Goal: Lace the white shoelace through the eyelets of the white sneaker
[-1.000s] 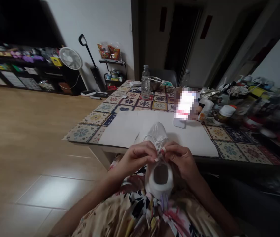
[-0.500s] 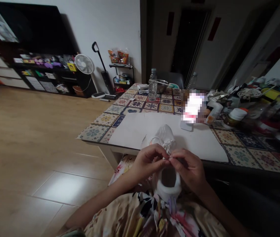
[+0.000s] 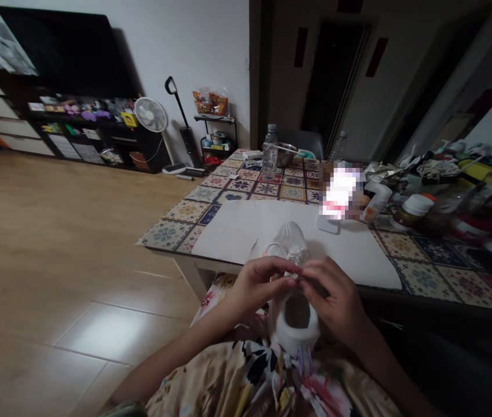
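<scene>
A white lace-up shoe (image 3: 296, 335) rests between my lap and the table edge, its toe pointing away and its opening towards me. Over the tongue, the fingertips of my left hand (image 3: 258, 282) are pinched together on a white shoelace (image 3: 293, 277). My right hand (image 3: 336, 292) meets it from the other side, thumb and fingers closed at the same spot. The fingers cover most of the lace there. Farther forward, crossed lacing shows below the toe. Beside it on the left, part of another pale shoe (image 3: 270, 249) seems to lie on the white sheet.
A white sheet (image 3: 228, 231) covers the near part of the patterned table (image 3: 172, 229). On it stands a lit phone (image 3: 339, 194) in a holder. Bottles (image 3: 270, 153), a bowl (image 3: 287, 155) and a white-lidded jar (image 3: 415, 209) stand around it, with clutter at right.
My right hand's fingers have shifted slightly up and are a little blurred. The left hand stays almost in place at the shoe's tongue. The view has tilted slightly.
</scene>
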A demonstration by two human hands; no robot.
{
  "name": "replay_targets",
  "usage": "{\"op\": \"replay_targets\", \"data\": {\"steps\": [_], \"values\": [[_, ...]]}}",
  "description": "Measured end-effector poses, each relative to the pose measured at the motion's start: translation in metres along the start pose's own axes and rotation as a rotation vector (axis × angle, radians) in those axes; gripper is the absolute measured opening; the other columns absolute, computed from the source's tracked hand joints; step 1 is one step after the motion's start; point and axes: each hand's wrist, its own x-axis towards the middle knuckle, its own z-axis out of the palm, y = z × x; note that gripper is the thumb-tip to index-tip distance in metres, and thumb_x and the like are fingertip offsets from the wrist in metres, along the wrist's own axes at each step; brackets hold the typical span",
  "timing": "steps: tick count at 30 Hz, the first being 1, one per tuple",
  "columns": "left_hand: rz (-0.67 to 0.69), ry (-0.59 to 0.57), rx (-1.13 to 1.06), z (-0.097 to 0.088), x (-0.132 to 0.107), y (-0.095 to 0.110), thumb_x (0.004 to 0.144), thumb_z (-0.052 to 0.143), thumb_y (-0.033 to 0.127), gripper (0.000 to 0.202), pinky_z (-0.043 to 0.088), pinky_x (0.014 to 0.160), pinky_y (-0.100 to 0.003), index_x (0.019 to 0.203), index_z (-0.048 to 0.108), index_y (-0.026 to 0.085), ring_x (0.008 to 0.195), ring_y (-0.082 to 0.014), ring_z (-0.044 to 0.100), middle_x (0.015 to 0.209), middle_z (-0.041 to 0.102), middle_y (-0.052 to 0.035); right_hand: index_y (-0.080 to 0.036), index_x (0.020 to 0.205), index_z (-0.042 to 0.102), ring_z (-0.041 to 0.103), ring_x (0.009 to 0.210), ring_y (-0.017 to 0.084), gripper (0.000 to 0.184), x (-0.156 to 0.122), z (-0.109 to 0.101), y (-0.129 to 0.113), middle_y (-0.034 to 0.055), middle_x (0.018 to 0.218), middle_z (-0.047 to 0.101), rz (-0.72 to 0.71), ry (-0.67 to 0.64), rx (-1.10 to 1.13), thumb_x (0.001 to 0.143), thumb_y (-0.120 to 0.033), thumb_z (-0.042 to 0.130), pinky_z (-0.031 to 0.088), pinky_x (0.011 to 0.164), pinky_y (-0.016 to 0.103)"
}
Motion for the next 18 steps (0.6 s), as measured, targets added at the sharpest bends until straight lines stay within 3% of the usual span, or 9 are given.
{"op": "replay_targets", "data": {"steps": [3,8,13,18], "values": [[0.04,-0.015,0.126,-0.0022,0.0003,0.0027,0.073,0.078,0.045,0.032,0.045,0.07,-0.027,0.079,0.073,0.014,0.071,-0.0159,0.058,0.074,0.067,-0.005,-0.023,0.093,0.065,0.059,0.091,0.021,0.009,0.0014,0.0008,0.003,0.0045,0.091,0.063,0.065,-0.029,0.076,0.092,-0.02,0.056,0.047,0.086,0.038],[0.071,0.032,0.153,-0.0015,0.0019,0.0011,0.072,0.077,0.051,0.039,0.041,0.066,-0.025,0.07,0.068,0.014,0.068,-0.0146,0.054,0.069,0.061,-0.0035,-0.022,0.095,0.061,0.059,0.094,0.02,0.008,0.0015,0.0034,0.007,0.0049,0.097,0.06,0.169,-0.196,0.332,0.09,-0.02,0.055,0.05,0.082,0.033],[-0.049,0.019,0.038,0.0014,0.003,-0.0001,0.07,0.077,0.054,0.044,0.036,0.06,-0.022,0.067,0.062,0.013,0.063,-0.0116,0.048,0.065,0.055,-0.0003,-0.024,0.098,0.057,0.06,0.087,0.02,0.014,-0.0001,0.0051,0.0046,0.0031,0.092,0.065,-0.055,-0.013,-0.034,0.088,-0.014,0.059,0.046,0.08,0.034],[-0.112,0.003,0.056,0.0014,0.0045,0.0026,0.068,0.077,0.057,0.047,0.036,0.062,-0.024,0.066,0.061,0.013,0.062,-0.0119,0.046,0.063,0.054,0.0001,-0.025,0.106,0.062,0.062,0.086,0.019,0.02,-0.0005,0.0007,-0.0004,0.0039,0.095,0.069,-0.267,-0.001,-0.29,0.092,-0.013,0.055,0.044,0.079,0.034]]}}
